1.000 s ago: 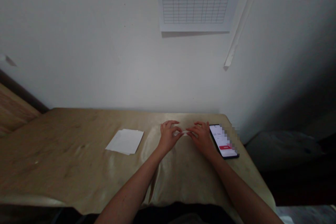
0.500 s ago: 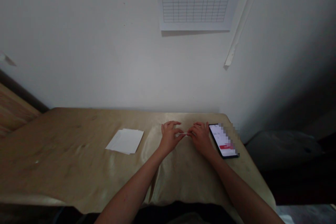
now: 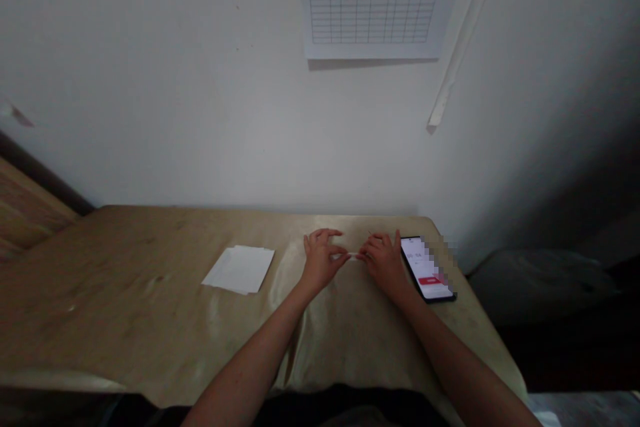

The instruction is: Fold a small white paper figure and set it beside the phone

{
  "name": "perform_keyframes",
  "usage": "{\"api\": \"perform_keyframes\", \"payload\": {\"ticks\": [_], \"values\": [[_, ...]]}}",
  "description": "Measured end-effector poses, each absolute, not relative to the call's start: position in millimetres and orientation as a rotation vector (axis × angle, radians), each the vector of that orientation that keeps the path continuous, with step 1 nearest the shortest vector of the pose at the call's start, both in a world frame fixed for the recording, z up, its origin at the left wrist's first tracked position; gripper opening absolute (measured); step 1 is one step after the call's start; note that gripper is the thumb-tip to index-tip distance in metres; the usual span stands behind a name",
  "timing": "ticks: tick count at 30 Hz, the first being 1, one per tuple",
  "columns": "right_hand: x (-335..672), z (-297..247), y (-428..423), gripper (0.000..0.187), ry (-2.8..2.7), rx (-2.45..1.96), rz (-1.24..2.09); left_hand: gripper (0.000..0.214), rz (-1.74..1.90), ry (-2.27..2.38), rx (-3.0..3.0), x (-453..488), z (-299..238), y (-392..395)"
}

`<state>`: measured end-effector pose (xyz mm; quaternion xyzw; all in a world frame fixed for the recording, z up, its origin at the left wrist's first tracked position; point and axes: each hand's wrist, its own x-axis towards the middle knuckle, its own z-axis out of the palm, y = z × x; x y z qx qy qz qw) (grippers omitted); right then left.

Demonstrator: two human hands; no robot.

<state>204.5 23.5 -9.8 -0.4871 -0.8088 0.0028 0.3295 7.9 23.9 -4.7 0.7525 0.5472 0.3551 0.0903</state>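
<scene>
Between my two hands is a narrow white strip [image 3: 353,255] that looks like folded paper; most of it is hidden by my fingers. My left hand [image 3: 323,257] pinches its left end with thumb and index finger, the other fingers raised and curved. At the right end, my right hand [image 3: 383,260] grips it in a similar pinch, with one finger lifted toward the phone. Left of my hands, a few overlapping sheets of white paper [image 3: 240,269] lie flat on the table.
A phone [image 3: 425,273] with a lit screen, partly blurred out, lies just right of my right hand. A satiny tan cloth [image 3: 150,320] with creases covers the table. Behind stands a white wall [image 3: 200,113], where a printed grid sheet [image 3: 373,50] hangs.
My left hand has shifted very slightly left, and a finger of my right hand has lifted a little. The white strip stays between them; the sheets and phone have not moved.
</scene>
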Motion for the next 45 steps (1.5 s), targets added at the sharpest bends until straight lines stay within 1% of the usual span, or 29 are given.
{"api": "perform_keyframes", "payload": {"ticks": [4, 12, 16, 25, 28, 31, 35, 40, 45], "values": [[206, -11, 24, 0.013, -2.131, -1.19, -0.036, 0.004, 1.047, 1.637, 2.229, 5, -6, 25], [203, -18, 27, 0.015, -2.151, -1.188, 0.023, 0.007, 1.081, 1.583, 2.261, 7, -11, 26], [202, -19, 25, 0.012, -2.218, -1.237, -0.048, 0.006, 1.046, 1.557, 2.268, 7, -12, 28], [199, -21, 24, 0.017, -2.242, -1.262, -0.192, 0.01, 1.026, 1.674, 2.153, 6, -13, 29], [201, -21, 26, 0.016, -2.231, -1.273, -0.157, 0.008, 1.017, 1.693, 2.137, 5, -12, 29], [204, -21, 28, 0.011, -2.219, -1.232, -0.05, 0.005, 1.033, 1.679, 2.133, 5, -11, 29], [206, -20, 29, 0.008, -2.188, -1.196, 0.061, 0.007, 1.052, 1.679, 2.097, 4, -9, 30], [204, -17, 28, 0.014, -2.165, -1.232, 0.103, 0.008, 1.069, 1.646, 2.097, 5, -8, 29], [202, -15, 25, 0.016, -2.186, -1.271, 0.07, 0.01, 1.015, 1.661, 2.076, 5, -6, 29]]}}
